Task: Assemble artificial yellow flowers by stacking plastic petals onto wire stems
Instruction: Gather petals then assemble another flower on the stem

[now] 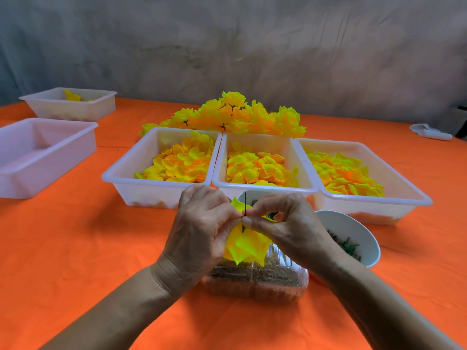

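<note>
— Broadly, how is the working room judged?

— The orange table is left bare on the near left; straight ahead it is walled by three white trays of loose petals, with finished flowers heaped behind. A bowl sits just right of the hands, and a clear box lies under them, so movement is best kept up and toward the left.

— And the flower itself?

— The half-built flower is held above the clear box. It is judged light and soft, easily crumpled. The thin wire stem stands up from it, probably springy and slippery; it should be gripped just above the petals.

— The hands?

— The left hand is curled around the petals, while the stem is pinched by the right hand.
</note>
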